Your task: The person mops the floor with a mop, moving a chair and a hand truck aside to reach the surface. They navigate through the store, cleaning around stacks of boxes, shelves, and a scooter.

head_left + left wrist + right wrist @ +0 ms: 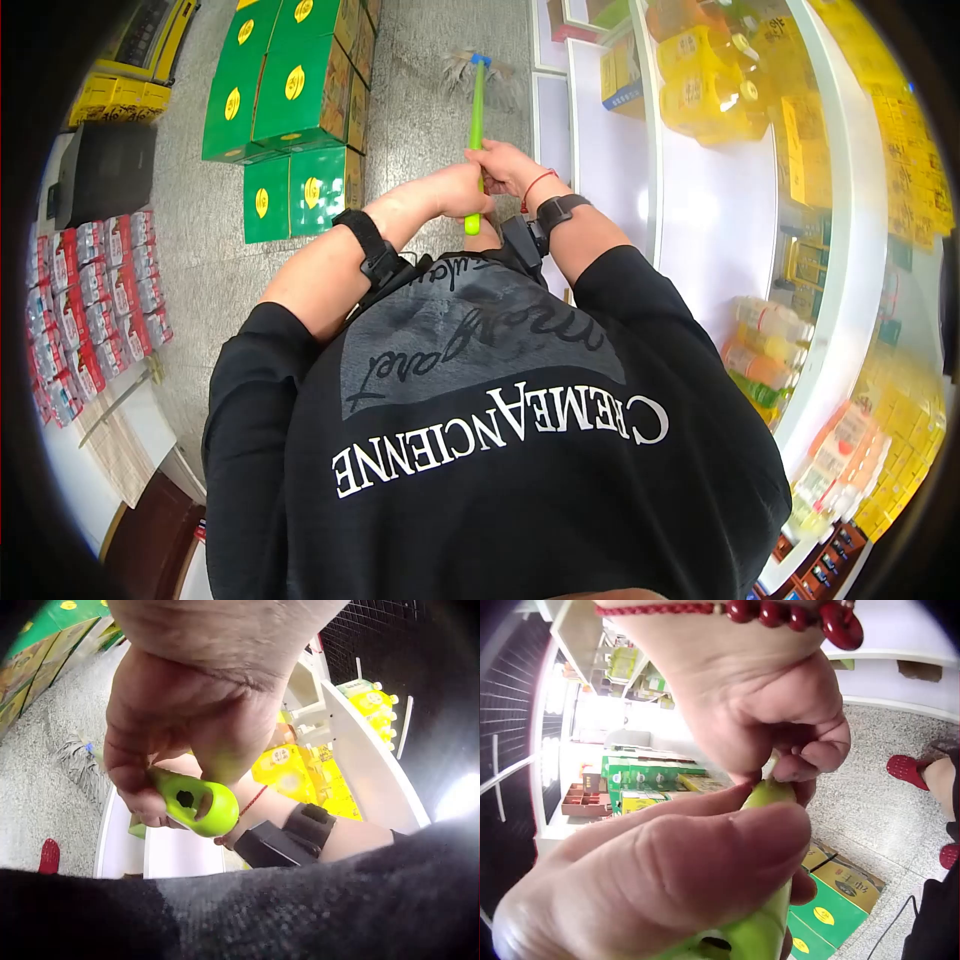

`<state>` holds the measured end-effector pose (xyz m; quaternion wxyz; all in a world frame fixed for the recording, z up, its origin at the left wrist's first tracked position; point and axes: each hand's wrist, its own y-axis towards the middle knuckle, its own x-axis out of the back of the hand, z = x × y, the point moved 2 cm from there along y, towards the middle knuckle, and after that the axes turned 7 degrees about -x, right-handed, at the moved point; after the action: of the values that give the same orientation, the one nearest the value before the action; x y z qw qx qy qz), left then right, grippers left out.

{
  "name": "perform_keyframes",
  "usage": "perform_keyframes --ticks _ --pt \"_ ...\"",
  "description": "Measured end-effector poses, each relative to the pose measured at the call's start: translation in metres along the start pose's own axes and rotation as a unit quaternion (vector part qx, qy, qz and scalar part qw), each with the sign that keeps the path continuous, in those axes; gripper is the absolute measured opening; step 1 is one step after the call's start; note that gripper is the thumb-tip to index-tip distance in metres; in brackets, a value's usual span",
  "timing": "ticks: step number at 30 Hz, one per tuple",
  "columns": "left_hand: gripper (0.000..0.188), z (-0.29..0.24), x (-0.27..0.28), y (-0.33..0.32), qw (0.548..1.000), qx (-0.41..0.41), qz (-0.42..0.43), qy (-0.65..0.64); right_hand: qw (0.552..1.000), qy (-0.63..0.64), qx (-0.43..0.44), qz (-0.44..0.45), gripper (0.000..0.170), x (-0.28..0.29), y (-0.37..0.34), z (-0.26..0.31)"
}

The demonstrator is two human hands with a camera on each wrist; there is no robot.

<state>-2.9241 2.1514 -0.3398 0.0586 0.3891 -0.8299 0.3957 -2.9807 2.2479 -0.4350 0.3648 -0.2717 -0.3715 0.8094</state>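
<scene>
Both hands grip the bright green handle (477, 115) of a mop. My left hand (460, 190) is wrapped around it near the rounded end, which has a hole (184, 798) in it. Farther along the handle, my right hand (508, 168) curls its fingers around it, a red beaded bracelet (769, 613) on that wrist. At the far end, a blue connector (481, 60) joins the handle to the grey mop strands (500, 85), which spread over the floor. In the right wrist view the left thumb (727, 851) lies along the handle in the foreground.
Stacked green boxes (295, 90) stand on the grey speckled floor (415, 110) to the left. White shelving (610, 170) runs along the right, with yellow drink bottles (705, 75). Red-and-white packs (95, 300) are at far left. A red shoe (907, 771) is on the floor.
</scene>
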Motion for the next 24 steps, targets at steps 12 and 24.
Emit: perform_keyframes --ticks 12,24 --pt "0.051 -0.043 0.153 0.103 0.99 0.064 -0.03 -0.123 0.995 -0.094 -0.007 0.026 0.022 0.098 0.063 0.167" --pt "0.053 -0.025 0.27 0.148 0.991 0.079 -0.051 -0.095 0.997 -0.067 0.025 0.031 0.029 0.113 0.132 0.278"
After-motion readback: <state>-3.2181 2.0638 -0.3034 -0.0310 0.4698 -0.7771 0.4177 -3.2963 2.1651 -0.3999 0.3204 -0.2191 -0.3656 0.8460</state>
